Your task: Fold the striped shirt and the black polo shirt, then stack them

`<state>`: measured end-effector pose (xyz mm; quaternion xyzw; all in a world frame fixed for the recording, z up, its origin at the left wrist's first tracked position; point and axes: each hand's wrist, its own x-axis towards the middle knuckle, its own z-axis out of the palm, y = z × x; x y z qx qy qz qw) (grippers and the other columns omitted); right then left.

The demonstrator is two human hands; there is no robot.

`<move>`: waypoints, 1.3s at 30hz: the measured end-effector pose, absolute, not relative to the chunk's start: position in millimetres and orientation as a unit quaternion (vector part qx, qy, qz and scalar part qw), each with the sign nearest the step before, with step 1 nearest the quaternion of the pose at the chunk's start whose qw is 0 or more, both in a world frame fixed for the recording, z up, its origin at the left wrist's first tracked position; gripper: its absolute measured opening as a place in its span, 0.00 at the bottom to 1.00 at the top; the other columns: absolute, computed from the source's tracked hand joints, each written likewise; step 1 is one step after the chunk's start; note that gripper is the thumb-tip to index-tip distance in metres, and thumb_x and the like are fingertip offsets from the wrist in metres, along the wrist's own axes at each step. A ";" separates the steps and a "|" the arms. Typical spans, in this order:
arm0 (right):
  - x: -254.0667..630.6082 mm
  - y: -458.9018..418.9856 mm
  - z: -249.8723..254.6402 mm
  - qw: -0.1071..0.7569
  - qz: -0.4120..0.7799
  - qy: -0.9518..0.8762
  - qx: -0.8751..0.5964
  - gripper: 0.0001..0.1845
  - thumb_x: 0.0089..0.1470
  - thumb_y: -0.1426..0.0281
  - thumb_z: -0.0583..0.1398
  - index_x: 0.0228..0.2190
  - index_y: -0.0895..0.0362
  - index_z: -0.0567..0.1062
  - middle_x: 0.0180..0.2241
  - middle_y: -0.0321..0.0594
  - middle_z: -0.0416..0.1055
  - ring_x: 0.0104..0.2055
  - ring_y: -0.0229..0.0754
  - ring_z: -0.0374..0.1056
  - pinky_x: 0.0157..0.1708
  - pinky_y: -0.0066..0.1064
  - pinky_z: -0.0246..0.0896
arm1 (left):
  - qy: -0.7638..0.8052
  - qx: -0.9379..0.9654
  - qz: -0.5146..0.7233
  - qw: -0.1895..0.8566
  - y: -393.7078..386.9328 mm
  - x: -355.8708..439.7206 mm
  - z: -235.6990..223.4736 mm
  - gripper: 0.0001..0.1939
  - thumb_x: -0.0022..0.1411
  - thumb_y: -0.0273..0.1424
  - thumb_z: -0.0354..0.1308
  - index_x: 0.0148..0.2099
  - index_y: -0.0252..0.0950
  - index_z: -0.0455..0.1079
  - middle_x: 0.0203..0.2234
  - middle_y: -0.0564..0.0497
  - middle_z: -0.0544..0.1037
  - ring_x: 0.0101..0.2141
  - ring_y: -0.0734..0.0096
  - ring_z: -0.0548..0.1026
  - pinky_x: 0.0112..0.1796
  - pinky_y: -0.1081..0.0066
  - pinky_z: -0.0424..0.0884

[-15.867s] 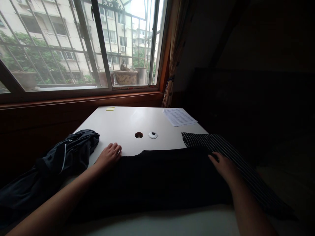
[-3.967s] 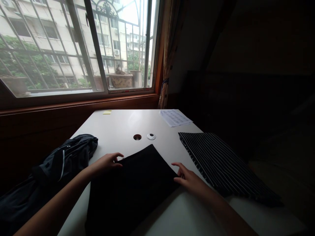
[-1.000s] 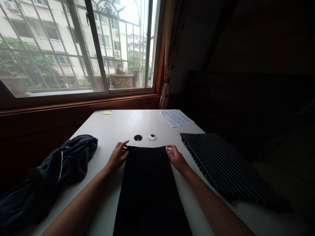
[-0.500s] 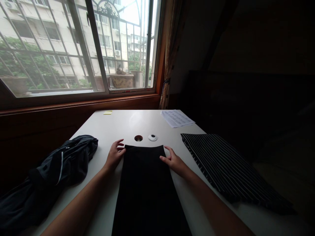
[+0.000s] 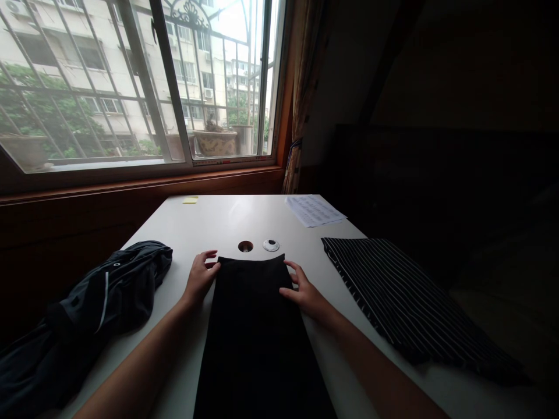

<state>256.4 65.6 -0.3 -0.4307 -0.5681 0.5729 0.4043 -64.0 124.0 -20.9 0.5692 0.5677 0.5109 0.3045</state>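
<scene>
A black garment lies flat and lengthwise on the white table, narrower at its far end; its exact kind does not show. At its far left corner is my left hand, thumb touching the edge and fingers apart. My right hand rests along the right edge just below the far corner. Its thumb lies on top of the cloth and the other fingers are spread beside the edge. Neither hand is closed around the fabric.
A dark crumpled garment with a pale stripe lies at left, a black-and-white striped cloth at right. Beyond are a round table hole, its white cover, papers and a yellow note. A barred window stands behind the table.
The far end of the black garment has shifted slightly left, its right corner also slightly up. My right hand has moved a little left and down along the edge; my left hand moved slightly left.
</scene>
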 end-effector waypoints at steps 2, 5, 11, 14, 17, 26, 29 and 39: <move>257.3 65.2 1.1 0.388 0.590 -0.551 -0.444 0.46 0.51 0.61 0.68 0.64 0.45 0.51 0.54 0.45 0.69 0.51 0.52 0.72 0.53 0.48 0.65 | 0.571 0.581 0.499 0.295 123.9 -62.5 -19.1 0.23 0.58 0.38 0.60 0.55 0.36 0.69 0.50 0.42 0.71 0.43 0.58 0.78 0.46 0.56 0.75; 259.1 62.2 7.1 0.358 0.620 -0.529 -0.456 0.47 0.50 0.60 0.69 0.64 0.46 0.52 0.55 0.46 0.68 0.53 0.52 0.70 0.54 0.47 0.64 | 0.571 0.599 0.487 0.281 123.1 -60.4 -16.0 0.22 0.59 0.39 0.58 0.54 0.36 0.69 0.51 0.42 0.70 0.49 0.55 0.74 0.50 0.55 0.72; 263.5 51.0 30.4 0.266 0.697 -0.498 -0.442 0.46 0.50 0.57 0.69 0.64 0.43 0.54 0.53 0.43 0.67 0.49 0.50 0.71 0.44 0.41 0.70 | 0.566 0.613 0.451 0.317 119.2 -59.5 -7.7 0.26 0.59 0.43 0.59 0.57 0.39 0.66 0.52 0.43 0.71 0.50 0.54 0.73 0.46 0.58 0.74; 267.6 47.9 38.9 0.228 0.720 -0.493 -0.432 0.44 0.50 0.57 0.69 0.63 0.44 0.56 0.47 0.41 0.69 0.43 0.45 0.72 0.37 0.33 0.70 | 0.579 0.559 0.408 0.430 112.5 -59.4 1.8 0.34 0.59 0.46 0.61 0.64 0.43 0.58 0.54 0.41 0.68 0.38 0.62 0.77 0.36 0.65 0.75; 273.5 42.6 40.7 0.214 0.735 -0.485 -0.422 0.42 0.51 0.58 0.68 0.63 0.44 0.58 0.44 0.39 0.70 0.38 0.40 0.72 0.32 0.28 0.67 | 0.563 0.495 0.377 0.544 103.0 -62.8 15.0 0.39 0.59 0.46 0.63 0.67 0.47 0.51 0.49 0.44 0.69 0.33 0.69 0.75 0.31 0.71 0.71; 286.5 -17.3 39.8 0.245 0.740 -0.489 -0.391 0.41 0.50 0.63 0.69 0.62 0.44 0.61 0.57 0.41 0.67 0.57 0.50 0.67 0.53 0.41 0.64 | 0.444 0.525 0.279 0.670 70.9 -68.5 44.1 0.44 0.57 0.41 0.68 0.71 0.54 0.50 0.47 0.46 0.76 0.38 0.60 0.78 0.37 0.63 0.75; 281.6 -36.0 42.0 0.260 0.683 -0.550 -0.404 0.37 0.49 0.65 0.69 0.60 0.44 0.66 0.61 0.39 0.63 0.63 0.54 0.59 0.62 0.44 0.55 | 0.400 0.547 0.280 0.680 55.5 -57.0 45.3 0.43 0.56 0.38 0.69 0.69 0.55 0.54 0.58 0.46 0.71 0.52 0.52 0.74 0.50 0.53 0.72; 283.2 -67.3 11.9 0.373 0.649 -0.471 -0.467 0.38 0.49 0.59 0.65 0.62 0.42 0.65 0.64 0.38 0.61 0.68 0.56 0.53 0.63 0.48 0.53 | 0.388 0.547 0.316 0.672 19.7 -10.5 25.2 0.47 0.58 0.33 0.66 0.72 0.56 0.45 0.70 0.55 0.51 0.68 0.55 0.52 0.65 0.51 0.50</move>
